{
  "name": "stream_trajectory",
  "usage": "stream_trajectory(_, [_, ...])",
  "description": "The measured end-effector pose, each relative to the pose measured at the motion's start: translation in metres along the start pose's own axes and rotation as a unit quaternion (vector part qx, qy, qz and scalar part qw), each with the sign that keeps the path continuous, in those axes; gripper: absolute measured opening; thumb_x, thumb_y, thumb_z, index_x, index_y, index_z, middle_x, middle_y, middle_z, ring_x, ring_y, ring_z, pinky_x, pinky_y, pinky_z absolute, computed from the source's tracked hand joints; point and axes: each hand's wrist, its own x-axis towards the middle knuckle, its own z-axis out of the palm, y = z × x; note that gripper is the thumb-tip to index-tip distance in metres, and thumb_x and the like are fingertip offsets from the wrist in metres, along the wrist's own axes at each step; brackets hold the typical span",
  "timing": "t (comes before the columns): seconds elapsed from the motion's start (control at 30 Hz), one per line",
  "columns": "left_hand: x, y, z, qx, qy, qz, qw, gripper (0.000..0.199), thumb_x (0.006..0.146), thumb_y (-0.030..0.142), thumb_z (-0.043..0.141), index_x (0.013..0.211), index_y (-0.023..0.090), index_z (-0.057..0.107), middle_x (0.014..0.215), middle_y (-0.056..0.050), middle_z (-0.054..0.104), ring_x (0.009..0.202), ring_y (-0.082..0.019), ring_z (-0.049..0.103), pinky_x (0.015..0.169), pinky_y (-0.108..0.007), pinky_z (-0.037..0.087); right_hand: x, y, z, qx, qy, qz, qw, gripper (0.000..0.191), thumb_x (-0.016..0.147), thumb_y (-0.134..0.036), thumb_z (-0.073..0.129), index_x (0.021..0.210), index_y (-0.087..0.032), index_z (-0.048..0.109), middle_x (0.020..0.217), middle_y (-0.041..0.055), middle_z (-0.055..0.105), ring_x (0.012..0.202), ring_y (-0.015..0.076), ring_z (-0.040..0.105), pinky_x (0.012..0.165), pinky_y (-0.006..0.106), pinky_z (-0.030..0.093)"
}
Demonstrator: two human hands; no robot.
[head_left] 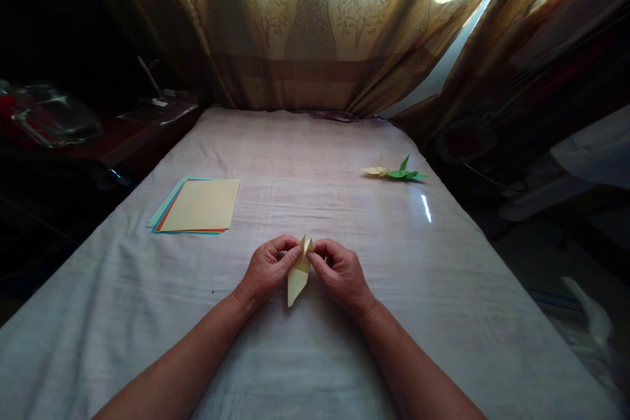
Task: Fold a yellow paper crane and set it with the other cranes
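Two facing pinches, one from the left hand [270, 268] and one from the right hand [342, 270], are clamped on the pale yellow, narrow folded paper piece [298, 281], centred over the pale checked cloth [305, 170]. They grip it near its split upper end, probably to steady the narrow points, leaving the lower end uncovered. The stack of square coloured paper sheets [204, 205], cream on top, lies to the left, well apart from the hands, presumably to leave working room. Far right, a cream folded-paper bird [378, 172] and a bright green folded-paper bird [404, 174] sit close together, seemingly out of the way.
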Motion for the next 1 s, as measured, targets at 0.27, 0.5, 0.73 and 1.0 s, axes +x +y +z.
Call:
stream_trajectory(0.27, [-0.0007,0.0001,0.001,0.001,0.011,0.006,1.0,0.028,0.08,0.043,0.062,0.08,0.016,0.068,0.073,-0.001,0.066,0.066,-0.013,0.059,0.06,-0.021,0.046,0.0003,-0.0013,-0.0007,-0.008,-0.004,0.001,1.0,0.013,0.083,-0.029,0.058,0.079,-0.02,0.066,0.066,-0.0022,0.062,0.056,0.0106,0.052,0.053,0.021,0.041])
stream_trajectory(0.5, [-0.0008,0.0004,0.0012,-0.008,0.015,-0.002,1.0,0.026,0.08,0.041,0.062,0.081,0.016,0.067,0.072,0.0,0.065,0.063,-0.013,0.058,0.058,-0.02,0.046,0.0002,-0.0008,-0.0004,-0.013,-0.005,0.0,1.0,0.013,0.084,-0.028,0.057,0.08,-0.019,0.067,0.068,-0.0011,0.064,0.057,0.0108,0.053,0.055,0.021,0.042])
stream_trajectory(0.73, [-0.0002,-0.0035,0.0014,0.013,0.029,-0.003,0.999,0.025,0.08,0.04,0.06,0.077,0.016,0.066,0.068,0.001,0.062,0.061,-0.012,0.056,0.056,-0.019,0.044,0.0,0.0008,0.0005,-0.022,-0.005,-0.018,1.0,0.013,0.084,-0.026,0.057,0.08,-0.018,0.066,0.067,-0.0013,0.063,0.056,0.0101,0.052,0.054,0.021,0.041])
stream_trajectory(1.0, [-0.0001,-0.0041,0.001,0.016,0.044,-0.003,0.999,0.023,0.079,0.039,0.063,0.078,0.016,0.069,0.072,-0.001,0.066,0.064,-0.013,0.058,0.059,-0.021,0.046,0.0008,0.0002,-0.0003,-0.026,-0.001,-0.023,0.999,0.012,0.084,-0.026,0.058,0.079,-0.019,0.066,0.066,-0.0016,0.062,0.055,0.0098,0.05,0.053,0.02,0.04])
